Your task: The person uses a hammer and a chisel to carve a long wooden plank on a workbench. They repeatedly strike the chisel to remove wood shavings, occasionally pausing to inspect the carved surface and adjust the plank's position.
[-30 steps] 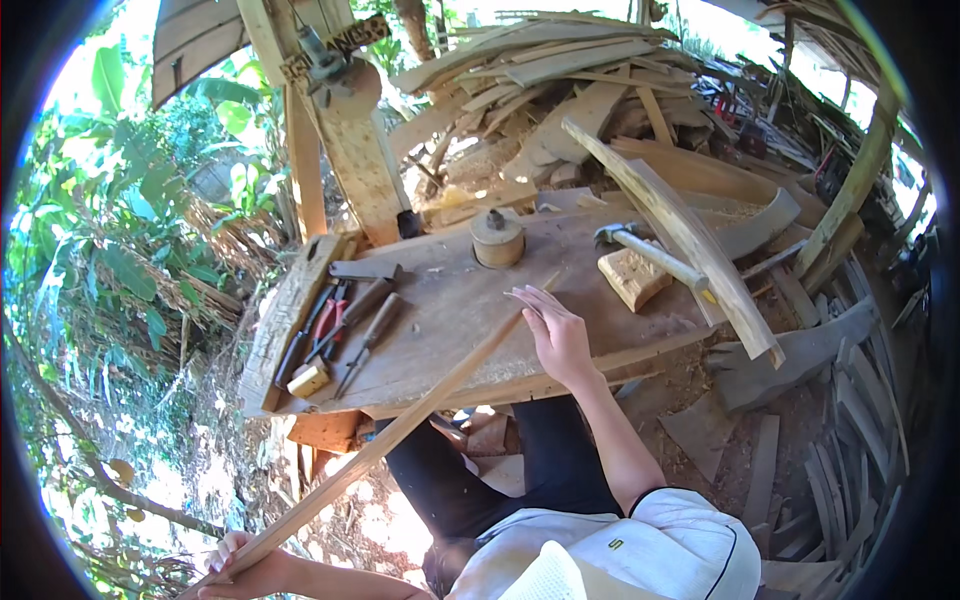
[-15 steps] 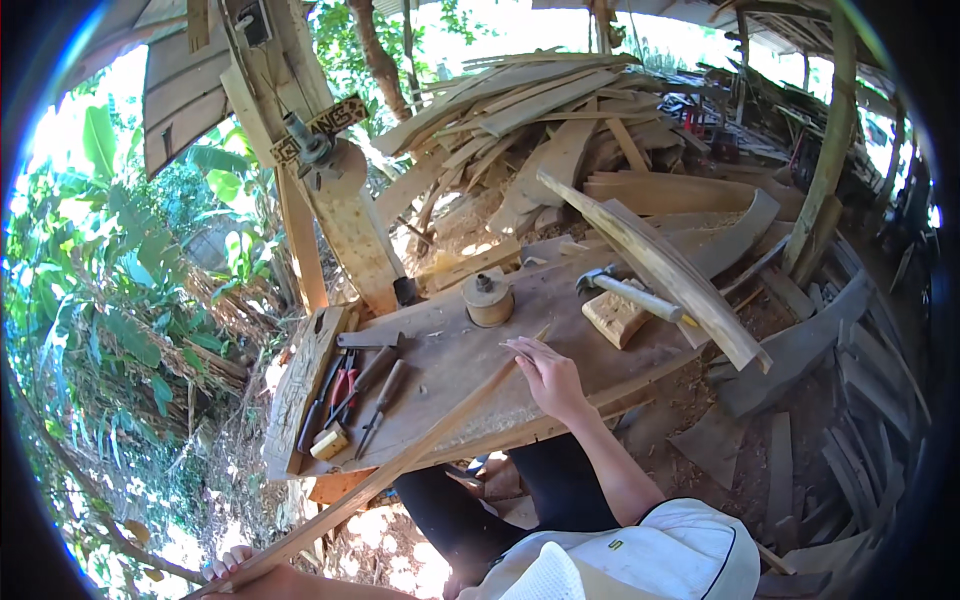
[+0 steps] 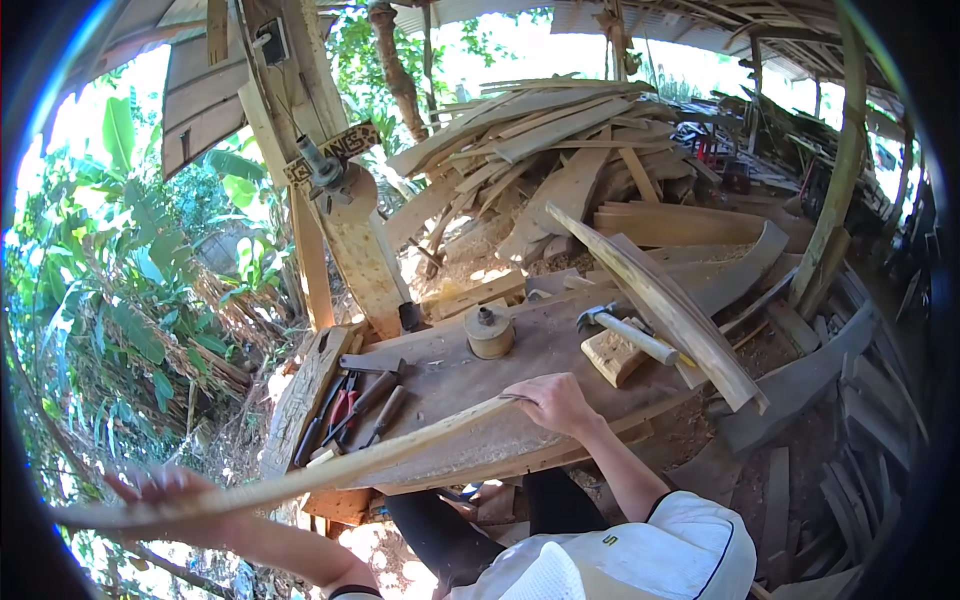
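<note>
A long, thin wooden strip (image 3: 380, 455) spans from the lower left to the middle of the workbench, raised in front of the bench's near edge. My right hand (image 3: 555, 402) is closed around its right end. Near the left end my left hand (image 3: 175, 505), blurred by motion, has its fingers around the strip. Under and behind the strip lie hand tools, among them red-handled pliers (image 3: 342, 408) and a wooden-handled tool (image 3: 388, 412), partly hidden by the strip. A round wooden piece with a dark knob (image 3: 489, 333) stands on the workbench (image 3: 440, 370) behind my right hand.
A hammer (image 3: 640, 340) rests over a wooden block (image 3: 612, 358) at the bench's right. Long planks (image 3: 665, 310) lean across there. Behind are a big pile of boards (image 3: 560, 130) and a wooden post (image 3: 350, 235). Plants fill the left; wood scraps (image 3: 780, 500) cover the right floor.
My left hand has raised the strip's left end, so the strip now lies flatter and across more of the tools. My right hand has turned from fingers stretched out to a closed grip, slightly lower.
</note>
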A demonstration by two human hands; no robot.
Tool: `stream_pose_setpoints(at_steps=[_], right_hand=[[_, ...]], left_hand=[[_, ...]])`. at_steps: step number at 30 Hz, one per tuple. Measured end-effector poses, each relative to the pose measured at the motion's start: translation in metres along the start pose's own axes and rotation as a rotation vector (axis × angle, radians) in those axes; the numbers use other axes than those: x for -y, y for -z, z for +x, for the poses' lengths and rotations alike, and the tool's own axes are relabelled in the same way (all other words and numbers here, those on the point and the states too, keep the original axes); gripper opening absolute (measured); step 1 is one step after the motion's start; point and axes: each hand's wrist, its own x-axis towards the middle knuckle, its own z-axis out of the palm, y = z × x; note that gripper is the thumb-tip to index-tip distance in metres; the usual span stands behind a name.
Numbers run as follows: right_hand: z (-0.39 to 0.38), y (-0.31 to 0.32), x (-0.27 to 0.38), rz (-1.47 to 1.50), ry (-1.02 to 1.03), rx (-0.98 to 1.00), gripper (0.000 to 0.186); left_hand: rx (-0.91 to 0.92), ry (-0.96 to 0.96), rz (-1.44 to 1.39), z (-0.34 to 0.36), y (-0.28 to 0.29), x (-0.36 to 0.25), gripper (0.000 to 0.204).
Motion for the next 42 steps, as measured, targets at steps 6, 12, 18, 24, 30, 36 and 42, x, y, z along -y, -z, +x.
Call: stream_pose_setpoints(at_steps=[6,12,18,24,30,36,42], right_hand=[[0.005,0.005,0.018,0.114,-0.169,-0.062,0.021],[0.001,0.005,0.046,0.391,-0.426,-0.081,0.018],[0.001,-0.006,0.056,0.807,-0.459,-0.290,0.021],[0.000,-0.027,0.067,0.958,-0.546,-0.354,0.023],[-0.021,-0.062,0.089,1.168,-0.770,-0.339,0.025],[-0.025,-0.074,0.108,1.419,-1.011,-0.237,0.032],[-0.028,-0.088,0.114,1.418,-1.076,-0.254,0.033]], left_hand=[[-0.053,0.246,0.730,0.004,-0.082,0.130,0.054],[0.251,0.777,0.663,-0.087,-0.085,0.141,0.055],[0.550,1.119,0.762,-0.219,-0.059,0.129,0.064],[0.294,1.323,0.448,-0.276,-0.053,0.094,0.047],[0.075,1.291,0.439,-0.299,-0.042,0.063,0.036],[-0.061,1.137,0.472,-0.291,-0.067,0.036,0.046],[-0.149,1.226,0.448,-0.270,-0.074,0.030,0.046]])
